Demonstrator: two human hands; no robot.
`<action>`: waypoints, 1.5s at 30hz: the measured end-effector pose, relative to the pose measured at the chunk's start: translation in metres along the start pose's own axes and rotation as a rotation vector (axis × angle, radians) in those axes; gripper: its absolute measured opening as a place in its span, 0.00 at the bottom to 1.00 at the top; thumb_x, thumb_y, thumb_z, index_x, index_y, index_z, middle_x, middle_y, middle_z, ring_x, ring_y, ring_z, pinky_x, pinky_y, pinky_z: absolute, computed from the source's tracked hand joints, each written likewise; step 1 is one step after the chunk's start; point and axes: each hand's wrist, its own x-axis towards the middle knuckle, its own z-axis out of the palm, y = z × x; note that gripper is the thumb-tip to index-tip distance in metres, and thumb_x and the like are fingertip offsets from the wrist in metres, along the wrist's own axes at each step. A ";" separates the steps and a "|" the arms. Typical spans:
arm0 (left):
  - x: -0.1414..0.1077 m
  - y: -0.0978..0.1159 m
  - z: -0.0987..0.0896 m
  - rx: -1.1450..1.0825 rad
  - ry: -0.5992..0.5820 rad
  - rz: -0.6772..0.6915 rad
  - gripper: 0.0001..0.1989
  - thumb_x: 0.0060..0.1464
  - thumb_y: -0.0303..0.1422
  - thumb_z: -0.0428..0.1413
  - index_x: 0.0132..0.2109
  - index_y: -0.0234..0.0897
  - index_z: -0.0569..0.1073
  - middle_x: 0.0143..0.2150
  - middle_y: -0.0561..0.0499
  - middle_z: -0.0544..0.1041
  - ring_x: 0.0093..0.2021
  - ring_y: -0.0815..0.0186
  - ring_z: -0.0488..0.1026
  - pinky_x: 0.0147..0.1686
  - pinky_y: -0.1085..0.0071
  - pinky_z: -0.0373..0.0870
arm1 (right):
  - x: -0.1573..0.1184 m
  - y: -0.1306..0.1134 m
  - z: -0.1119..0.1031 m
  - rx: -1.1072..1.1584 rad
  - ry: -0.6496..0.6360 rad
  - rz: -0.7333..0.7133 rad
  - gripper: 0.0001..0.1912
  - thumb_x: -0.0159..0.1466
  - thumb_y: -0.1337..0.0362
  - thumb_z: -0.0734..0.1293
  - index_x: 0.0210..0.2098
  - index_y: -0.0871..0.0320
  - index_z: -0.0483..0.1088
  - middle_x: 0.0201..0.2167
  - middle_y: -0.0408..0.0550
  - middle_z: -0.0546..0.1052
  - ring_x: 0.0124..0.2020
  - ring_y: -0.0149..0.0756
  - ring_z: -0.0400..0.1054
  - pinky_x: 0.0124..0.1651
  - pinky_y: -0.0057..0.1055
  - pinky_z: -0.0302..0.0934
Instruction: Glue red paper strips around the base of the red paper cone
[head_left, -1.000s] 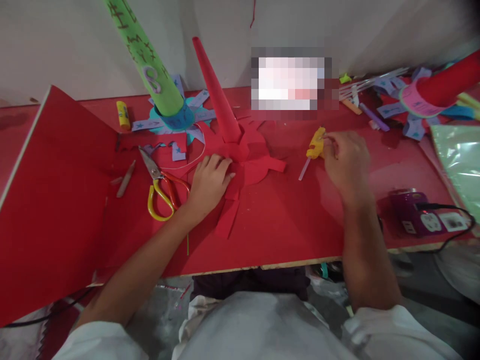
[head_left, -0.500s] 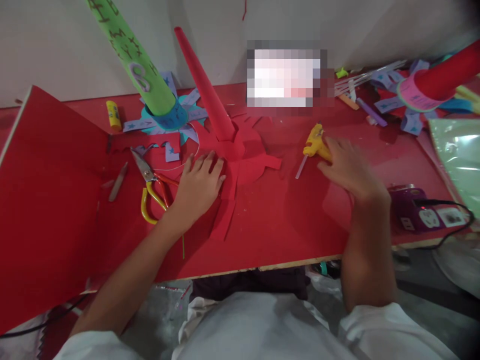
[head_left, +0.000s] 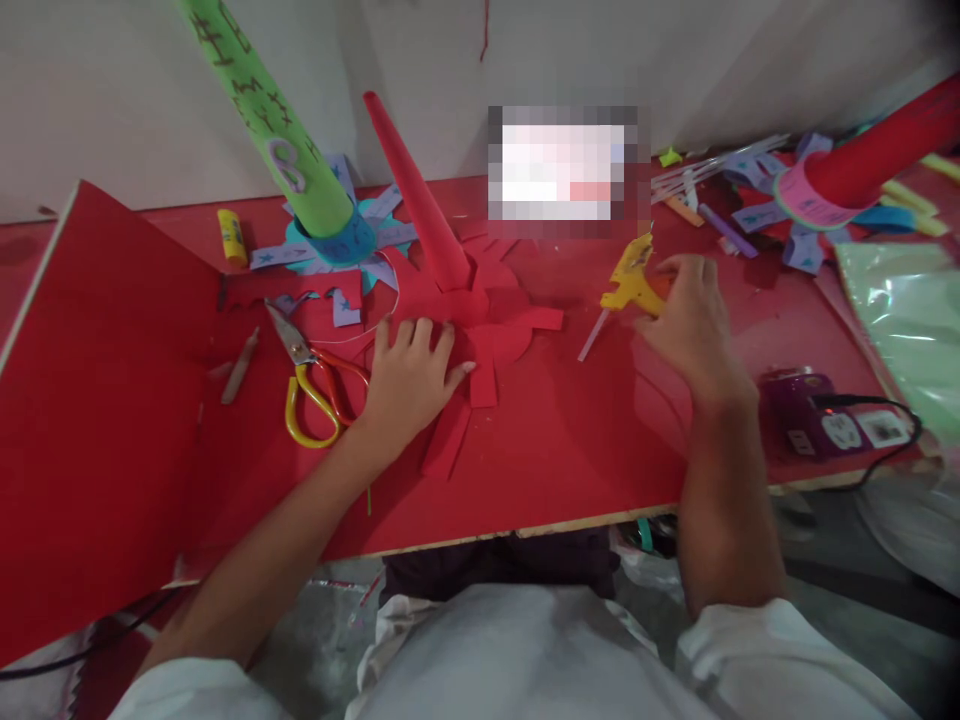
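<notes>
My left hand (head_left: 407, 388) lies flat with its fingers spread on a red paper shape (head_left: 506, 295) with strips around its edge. A tall, thin red paper cone (head_left: 421, 205) stands tilted on the middle of that shape. My right hand (head_left: 696, 315) has its fingers curled at the handle of a yellow glue gun (head_left: 630, 280), which has a clear glue stick (head_left: 592, 337) poking out. Left of my left hand rest scissors (head_left: 304, 375) with yellow and red handles, their blades partly apart.
A green paper tube (head_left: 274, 130) on a blue base stands behind. At the right are a red tube (head_left: 885, 150) with a pink collar, a purple power box (head_left: 814, 415) with a cord, and green plastic-wrapped sheets (head_left: 900, 330). A red board (head_left: 105, 420) rises at the left.
My right hand has gone from lying over the glue gun's handle to curled fingers around it. My left thumb has stretched outward on the red paper. The view has shifted slightly.
</notes>
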 end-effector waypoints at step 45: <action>0.013 -0.016 0.023 -0.576 -0.023 0.020 0.08 0.67 0.29 0.54 0.45 0.39 0.78 0.44 0.46 0.81 0.47 0.58 0.76 0.47 0.59 0.70 | -0.029 -0.080 0.026 0.370 -0.015 -0.251 0.07 0.68 0.55 0.68 0.39 0.50 0.73 0.39 0.50 0.81 0.42 0.48 0.77 0.45 0.44 0.70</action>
